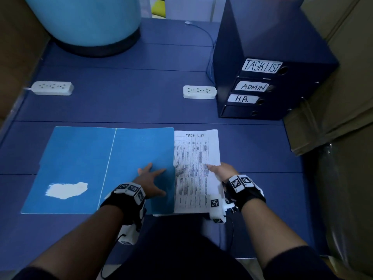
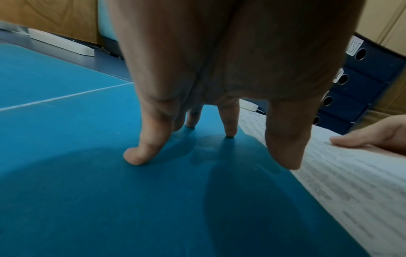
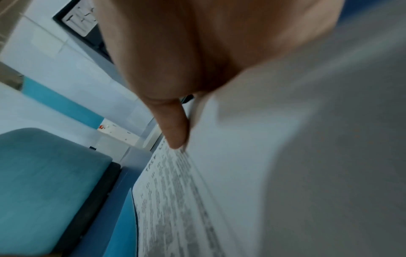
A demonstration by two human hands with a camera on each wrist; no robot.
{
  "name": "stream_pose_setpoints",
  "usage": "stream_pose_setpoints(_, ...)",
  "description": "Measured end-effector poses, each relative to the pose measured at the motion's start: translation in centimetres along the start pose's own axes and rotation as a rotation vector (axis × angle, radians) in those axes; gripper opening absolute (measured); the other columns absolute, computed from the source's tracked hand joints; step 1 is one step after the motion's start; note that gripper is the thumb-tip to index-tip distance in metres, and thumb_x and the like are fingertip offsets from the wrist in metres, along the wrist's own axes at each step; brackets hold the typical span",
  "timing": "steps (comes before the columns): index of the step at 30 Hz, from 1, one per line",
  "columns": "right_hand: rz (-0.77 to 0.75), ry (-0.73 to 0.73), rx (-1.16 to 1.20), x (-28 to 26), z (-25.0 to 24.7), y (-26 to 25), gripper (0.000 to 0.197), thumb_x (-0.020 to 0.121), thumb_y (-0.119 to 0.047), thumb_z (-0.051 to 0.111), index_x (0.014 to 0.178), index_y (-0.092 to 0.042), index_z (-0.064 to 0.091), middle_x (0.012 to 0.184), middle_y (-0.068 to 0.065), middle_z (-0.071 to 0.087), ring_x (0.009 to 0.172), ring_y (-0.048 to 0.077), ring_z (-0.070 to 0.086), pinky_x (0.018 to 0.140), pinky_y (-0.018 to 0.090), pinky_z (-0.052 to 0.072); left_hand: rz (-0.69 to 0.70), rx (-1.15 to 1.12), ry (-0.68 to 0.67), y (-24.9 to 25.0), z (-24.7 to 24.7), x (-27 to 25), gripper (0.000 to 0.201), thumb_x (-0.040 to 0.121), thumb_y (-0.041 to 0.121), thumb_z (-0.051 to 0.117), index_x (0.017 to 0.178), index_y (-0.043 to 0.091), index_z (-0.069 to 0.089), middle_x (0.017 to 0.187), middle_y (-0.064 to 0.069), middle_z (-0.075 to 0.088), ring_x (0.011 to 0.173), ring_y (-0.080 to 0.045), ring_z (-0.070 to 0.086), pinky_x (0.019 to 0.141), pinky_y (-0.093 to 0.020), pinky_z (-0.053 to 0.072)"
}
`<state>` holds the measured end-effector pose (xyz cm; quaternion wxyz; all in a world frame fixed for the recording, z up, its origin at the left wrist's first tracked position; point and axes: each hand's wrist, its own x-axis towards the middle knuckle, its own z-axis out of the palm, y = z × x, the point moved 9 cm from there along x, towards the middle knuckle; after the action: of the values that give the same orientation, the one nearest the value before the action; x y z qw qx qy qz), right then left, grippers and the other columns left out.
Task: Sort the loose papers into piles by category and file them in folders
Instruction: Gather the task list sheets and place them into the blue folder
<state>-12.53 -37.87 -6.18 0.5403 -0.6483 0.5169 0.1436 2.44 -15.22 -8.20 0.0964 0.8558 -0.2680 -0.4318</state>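
- Head view: an open blue folder [image 1: 96, 170] is laid flat on the desk [image 1: 252, 150], with a stack of papers [image 1: 196, 158] headed "TASK LIST" just beside its right edge and partly tucked under that edge.
- The papers' long axis is seen running away from the person, parallel to the folder's crease; the stack lies between the two hands.
- The left hand [image 1: 152, 179] is spread flat, its fingers [image 2: 142, 153] pressed on the folder's right leaf, nothing gripped.
- The right hand [image 1: 223, 170] is nearer the papers: their right edge is pinched, thumb on top, the sheets lifted and curled in the right wrist view.
- Judged from this, the stack would be slid leftward onto the held leaf.
- The folder is seen holding no sheets yet.
- A dark drawer box [image 1: 268, 77] labelled TASKLIST, ADMIN and H.R. stands well apart at the far right, drawers closed, contents hidden.
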Motion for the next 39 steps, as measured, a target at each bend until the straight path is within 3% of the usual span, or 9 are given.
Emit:
stream_pose_setpoints(10,-0.402,0.231,0.024,-7.1,-6.1,-4.5,0.019,0.094,-0.013,0.057,0.109,-0.024,0.064,0.097,-0.004,0.068,0.088,0.017,0.064,0.071,0.028,0.048,-0.049,-0.057,-0.01,0.2,0.0,-0.1,0.082,0.08,0.039,0.072,0.149,0.037,0.027,0.161,-0.005,-0.007,0.145,-0.037,-0.013,0.116,-0.05,0.011)
stream_pose_setpoints(13,-0.509,0.313,0.099,-11.1,-8.9,-5.6,0.018,0.094,-0.014,0.057,0.107,-0.026,0.062,0.091,-0.005,0.066,0.082,0.013,0.062,0.063,0.025,0.044,-0.036,-0.074,-0.03,0.5,-0.4,-0.8,0.099,0.062,0.055,0.07,0.149,0.031,0.029,0.16,-0.011,0.001,0.146,-0.038,-0.003,0.117,-0.048,0.013)
stream_pose_setpoints(16,-0.607,0.301,0.282,-14.7,-9.6,-6.7,0.021,0.094,-0.011,0.058,0.1,-0.031,0.065,0.093,-0.002,0.071,0.084,0.018,0.067,0.07,0.029,0.05,0.066,-0.41,0.059,2.0,-2.6,-2.1,0.099,0.066,0.048,0.074,0.149,0.018,0.029,0.156,-0.009,0.026,0.143,-0.025,0.024,0.112,-0.03,0.022)
stream_pose_setpoints(18,-0.631,0.242,0.404,-15.6,-8.6,-7.3,0.026,0.095,-0.007,0.058,0.102,-0.03,0.066,0.096,-0.004,0.074,0.088,0.012,0.07,0.075,0.028,0.052,0.172,-0.742,0.139,3.1,-5.1,-3.5,0.077,0.084,0.025,0.071,0.149,0.017,0.029,0.149,-0.005,0.037,0.137,-0.02,0.037,0.102,-0.034,0.035)
stream_pose_setpoints(23,-0.684,0.036,0.637,-15.6,-2.6,-9.6,0.036,0.093,0.008,0.051,0.116,-0.016,0.063,0.115,0.006,0.071,0.114,0.025,0.064,0.1,0.041,0.047,0.408,-1.173,0.196,3.8,-11.0,-7.7,0.063,0.075,0.011,0.073,0.131,0.02,0.045,0.115,0.0,0.069,0.105,-0.018,0.065,0.085,-0.035,0.053)
stream_pose_setpoints(26,-0.697,0.045,0.62,-16.1,0.3,-11.6,0.034,0.092,0.009,0.052,0.115,-0.013,0.065,0.107,0.004,0.074,0.106,0.023,0.068,0.094,0.037,0.052,0.377,-1.053,0.465,1.5,-15.1,-10.5,0.038,0.087,0.001,0.062,0.118,0.022,0.054,0.113,-0.003,0.068,0.106,-0.02,0.064,0.098,-0.046,0.049)
stream_pose_setpoints(32,-0.801,0.115,0.494,-16.7,3.1,-15.7,0.028,0.09,0.01,0.057,0.106,-0.012,0.063,0.085,-0.014,0.073,0.08,-0.001,0.067,0.074,0.017,0.053,0.474,-1.01,0.776,-1.1,-19.8,-15.5,0.036,0.09,-0.007,0.055,0.117,0.016,0.052,0.104,0.008,0.065,0.095,-0.004,0.062,0.086,-0.025,0.051)
stream_pose_setpoints(36,-0.751,0.143,0.388,-14.7,5.9,-14.1,0.026,0.087,0.013,0.059,0.112,0.006,0.061,0.093,-0.001,0.069,0.076,-0.012,0.064,0.072,0.008,0.049,0.414,-0.932,0.799,-4.6,-17.8,-14.3,0.034,0.087,0.002,0.061,0.108,0.026,0.05,0.103,-0.006,0.062,0.097,-0.016,0.06,0.092,-0.032,0.05)
stream_pose_setpoints(39,-0.626,0.119,0.239,-11.8,9.1,-10.4,0.026,0.088,0.007,0.061,0.113,0.0,0.063,0.102,0.002,0.068,0.087,0.002,0.065,0.081,0.02,0.05,0.263,-0.857,0.707,-7.1,-13.8,-11.7,0.043,0.086,0.001,0.061,0.125,0.011,0.045,0.107,-0.007,0.058,0.103,-0.023,0.054,0.095,-0.034,0.041)
